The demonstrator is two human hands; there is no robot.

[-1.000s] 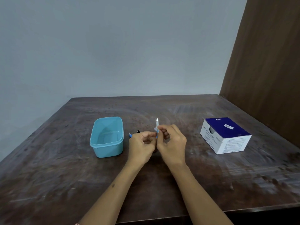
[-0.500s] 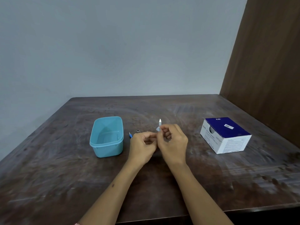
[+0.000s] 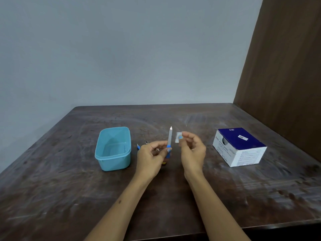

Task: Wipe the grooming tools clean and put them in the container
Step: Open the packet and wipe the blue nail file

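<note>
Blue container holds nothing; nail file upright beside it.

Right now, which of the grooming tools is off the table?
The nail file with the blue handle: the left hand holds it upright, tip up. The other tools lie on the table behind that hand.
</note>
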